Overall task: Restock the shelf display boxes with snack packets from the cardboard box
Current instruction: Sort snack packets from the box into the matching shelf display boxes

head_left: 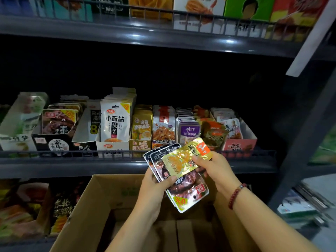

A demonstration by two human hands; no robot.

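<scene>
My left hand [154, 186] grips a small stack of dark snack packets [185, 188] with a meat picture, held upside down over the open cardboard box [94, 200]. My right hand [212, 166] pinches a gold packet [183, 157] with an orange label, lying on top of the dark stack. Both hands are just in front of the middle shelf's rail [72, 153]. Behind it stands a row of display boxes: a black one with matching dark packets [58, 122] at the left, a white one [116, 122], a gold one [141, 128], and a pink one [238, 144] at the right.
An upper shelf [145, 33] with more boxed snacks overhangs the row. A lower shelf at the left holds more snack packs [27, 211]. A dark upright post [298, 142] stands at the right, with stacked goods [301, 206] beyond it.
</scene>
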